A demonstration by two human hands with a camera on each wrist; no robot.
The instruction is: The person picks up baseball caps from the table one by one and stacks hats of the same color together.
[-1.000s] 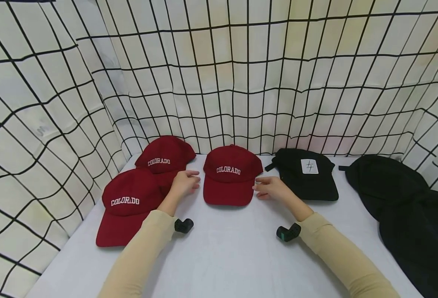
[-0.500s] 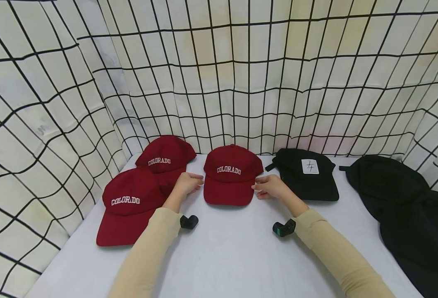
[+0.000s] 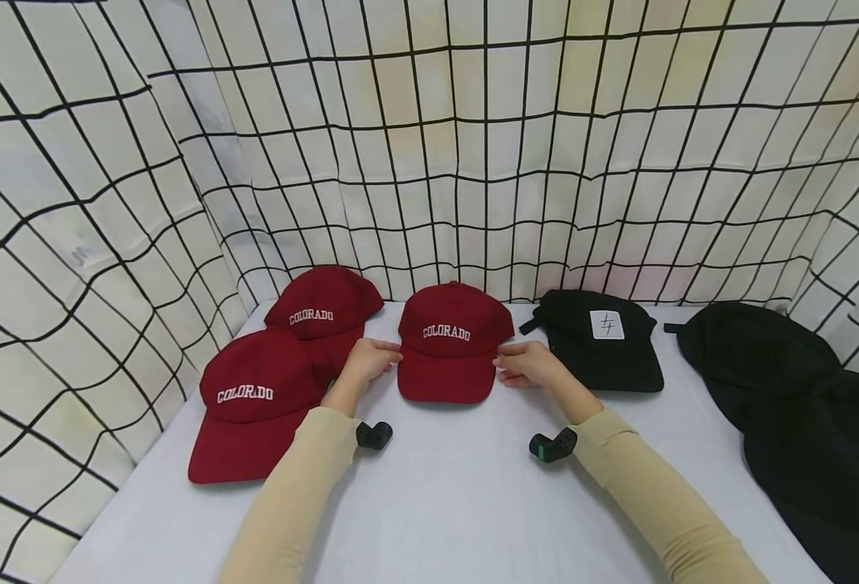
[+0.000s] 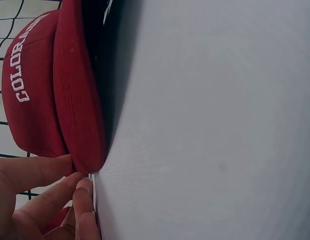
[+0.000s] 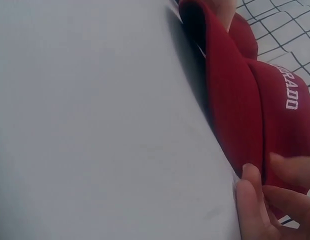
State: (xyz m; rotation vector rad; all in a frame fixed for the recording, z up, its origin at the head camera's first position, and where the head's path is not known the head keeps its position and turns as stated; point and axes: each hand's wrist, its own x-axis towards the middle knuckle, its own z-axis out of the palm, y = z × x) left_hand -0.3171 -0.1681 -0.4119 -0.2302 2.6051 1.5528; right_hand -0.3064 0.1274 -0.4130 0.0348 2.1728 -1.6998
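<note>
A red baseball cap (image 3: 447, 380) with white "COLORADO" lettering sits on the white table, its brim facing the person. At the cap's left edge is my left hand (image 3: 366, 363), pinching the corner of the brim; in the left wrist view its thumb (image 4: 50, 170) lies over that corner and the other fingers bunch at the edge below. My right hand (image 3: 534, 364) pinches the opposite brim corner. In the right wrist view the right fingertips (image 5: 251, 175) meet the brim's edge, with the thumb (image 5: 295, 170) above, beside the crown. Parts under the brim are hidden.
Two more red caps (image 3: 261, 373) overlap on the left. A black cap (image 3: 597, 361) with a marked white label stands right of centre. Overlapping black caps (image 3: 823, 462) lie at the far right. White walls with black netting (image 3: 458, 146) enclose the table (image 3: 458, 503).
My left hand has moved right, from beside the left caps to the middle red cap's edge. My right hand has closed in slightly on the other edge. The caps stay in place.
</note>
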